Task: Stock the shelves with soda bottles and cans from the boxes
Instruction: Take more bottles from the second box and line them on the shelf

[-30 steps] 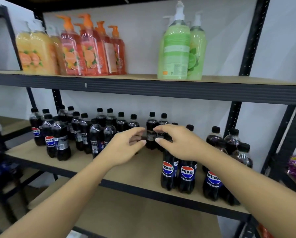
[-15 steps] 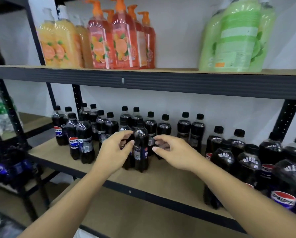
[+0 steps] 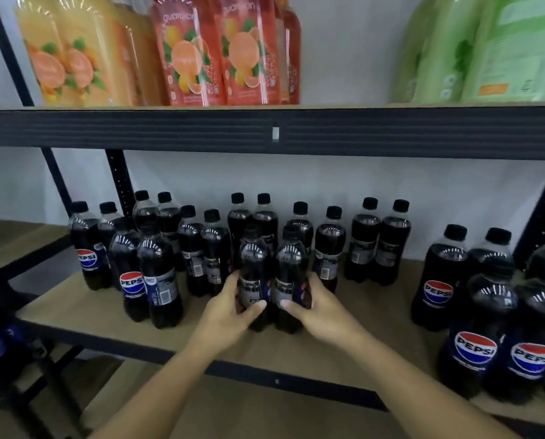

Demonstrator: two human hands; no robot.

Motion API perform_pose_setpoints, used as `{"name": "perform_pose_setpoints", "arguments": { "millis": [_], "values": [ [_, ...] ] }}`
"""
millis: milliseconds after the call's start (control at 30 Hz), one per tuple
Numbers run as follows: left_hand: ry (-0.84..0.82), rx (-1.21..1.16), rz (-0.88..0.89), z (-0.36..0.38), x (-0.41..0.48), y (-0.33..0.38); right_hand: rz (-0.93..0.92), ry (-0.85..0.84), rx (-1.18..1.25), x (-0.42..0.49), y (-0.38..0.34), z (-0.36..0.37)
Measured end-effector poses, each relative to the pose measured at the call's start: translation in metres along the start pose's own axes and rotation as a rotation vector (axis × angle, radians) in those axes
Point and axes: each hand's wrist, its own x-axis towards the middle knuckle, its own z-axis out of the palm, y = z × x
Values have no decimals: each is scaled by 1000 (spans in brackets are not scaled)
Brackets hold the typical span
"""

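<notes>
Two bottles (image 3: 254, 277) are clasped upright on the shelf (image 3: 75, 307), one in the left hand (image 3: 230, 313), one in the right hand (image 3: 320, 312), apparently to be lined up as a pair before the back rows (image 3: 364, 236).

Plain white wall (image 3: 344, 68) behind a black steel shelving rack (image 3: 543, 217). Perforated upright (image 3: 119, 179), ribbed front beam (image 3: 170, 128) on the upper level, tan board deck (image 3: 375, 312) lower down. Second rack (image 3: 21, 236) butts on at left. Another tan deck (image 3: 265, 413) below. Light even, slightly dim.
</notes>
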Motion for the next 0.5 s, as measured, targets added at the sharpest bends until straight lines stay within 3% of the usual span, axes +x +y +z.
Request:
{"name": "perform_pose_setpoints", "arguments": {
  "millis": [167, 500],
  "values": [
    [13, -46, 43, 17, -2, -2, 10, 116, 47, -18, 14, -3],
    [-255, -192, 216, 93, -13, 16, 95, 386, 88, -94, 54, -41]
  ]
}}
